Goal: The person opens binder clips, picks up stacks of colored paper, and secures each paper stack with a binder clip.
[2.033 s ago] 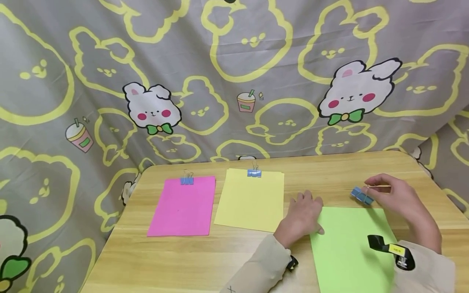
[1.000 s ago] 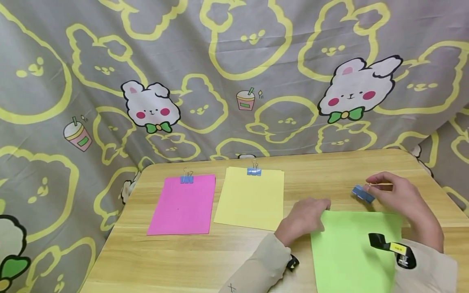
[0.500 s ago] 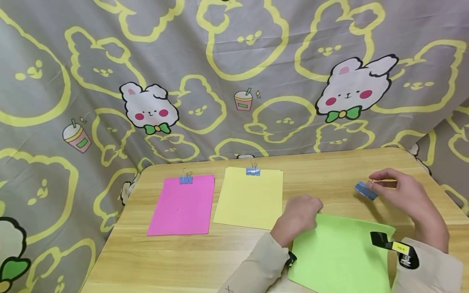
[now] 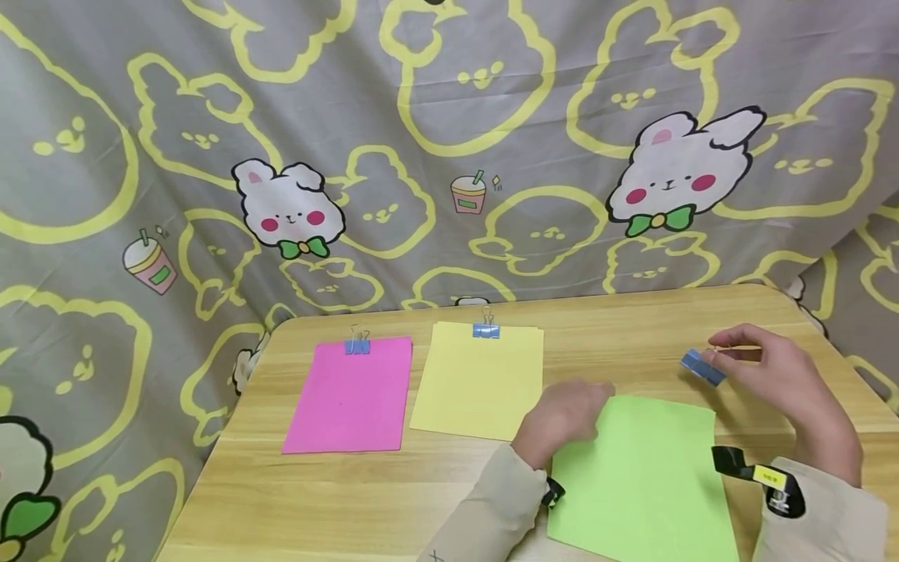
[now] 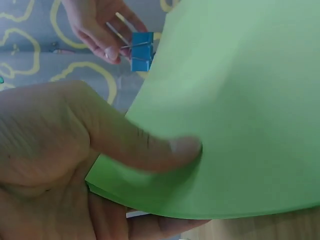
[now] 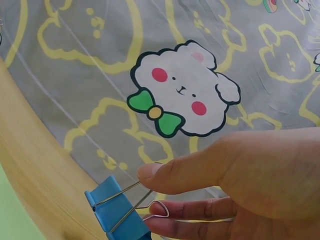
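Note:
My left hand [image 4: 565, 417] pinches a stack of green paper [image 4: 646, 476] at its far left corner. In the left wrist view the thumb lies on top of the green sheets [image 5: 240, 110] and the fingers are beneath; the sheets bow. My right hand [image 4: 779, 378] holds a blue binder clip [image 4: 703, 367] by its wire handles, beyond the paper's far right corner. From the right wrist, the thumb presses one handle of the binder clip [image 6: 117, 207] and fingers sit at the other. No paper is between the clip's jaws.
Left of the green stack lies yellow paper [image 4: 481, 382] with a blue binder clip [image 4: 486, 331] on its far edge. Farther left is pink paper [image 4: 351, 398], also with a blue clip [image 4: 357, 346]. A patterned curtain [image 4: 421, 156] hangs behind the wooden table [image 4: 337, 507].
The left hand went from resting flat at the green stack's edge to gripping its corner. The stack has shifted left and turned slightly. The right hand with the clip moved slightly right.

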A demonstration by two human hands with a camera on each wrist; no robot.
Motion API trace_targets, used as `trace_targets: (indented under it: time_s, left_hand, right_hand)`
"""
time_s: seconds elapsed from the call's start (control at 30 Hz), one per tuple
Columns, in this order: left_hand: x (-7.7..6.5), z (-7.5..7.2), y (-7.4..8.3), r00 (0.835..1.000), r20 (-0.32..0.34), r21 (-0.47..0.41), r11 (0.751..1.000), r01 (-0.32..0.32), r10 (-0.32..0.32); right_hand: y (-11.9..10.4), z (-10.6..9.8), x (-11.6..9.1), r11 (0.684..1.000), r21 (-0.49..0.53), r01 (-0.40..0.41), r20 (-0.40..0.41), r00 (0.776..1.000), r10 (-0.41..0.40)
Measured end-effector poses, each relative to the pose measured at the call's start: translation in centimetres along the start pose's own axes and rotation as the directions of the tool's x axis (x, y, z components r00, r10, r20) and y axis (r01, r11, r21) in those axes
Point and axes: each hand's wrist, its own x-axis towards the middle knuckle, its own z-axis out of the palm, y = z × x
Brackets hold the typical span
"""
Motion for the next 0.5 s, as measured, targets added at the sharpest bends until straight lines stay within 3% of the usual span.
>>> trace_targets:
  time_s: [0.17, 0.3, 0.5]
  left_hand:
    - [-0.3, -0.3, 0.3, 0.995, 0.095, -0.017, 1.000, -0.020, 0.021]
    - [-0.8, -0.6, 0.5, 0.982, 0.185, -0.083, 0.996, -0.022, 0.037]
    - [-1.3, -0.7, 1.2, 0.964, 0.244, -0.175, 0.983, -0.063, 0.105]
  right_hand:
    - [0.0, 0.0, 0.0, 1.000, -0.001, -0.006, -0.001, 1.000, 0.006]
    - [0.1, 0.0, 0.0, 1.000, 0.010, -0.009, 0.005, 1.000, 0.009]
    - [0.0, 0.0, 0.2, 1.000, 0.011, -0.001, 0.006, 1.000, 0.001]
